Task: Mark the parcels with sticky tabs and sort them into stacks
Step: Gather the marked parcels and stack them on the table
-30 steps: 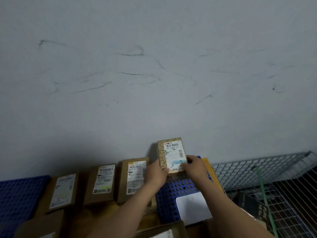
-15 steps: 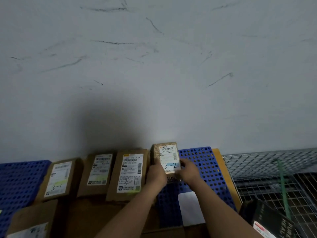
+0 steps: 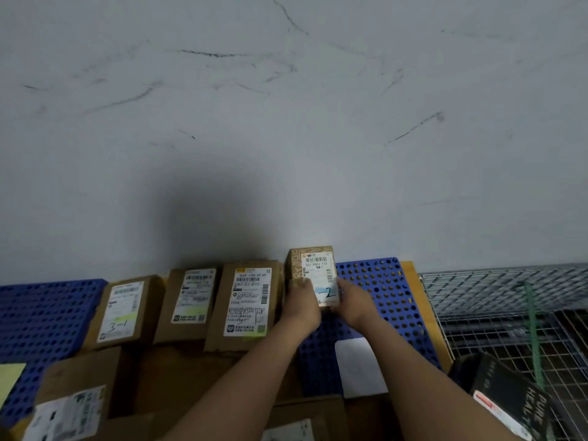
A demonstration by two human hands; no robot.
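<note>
Both hands grasp a small parcel [image 3: 313, 275] standing against the wall [image 3: 286, 138] on the blue pallet [image 3: 381, 291]: the left hand [image 3: 300, 302] on its left side, the right hand [image 3: 351, 300] at its lower right. A handwritten "2" shows; any tab is perhaps hidden.

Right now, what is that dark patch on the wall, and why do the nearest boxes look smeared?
Head view: the patch is a soft shadow on the wall. Head view, bottom edge: the near box is blurred, while the held parcel reads sharper. Head view, right: the wire basket has lines that bow slightly from the wide lens.
</note>
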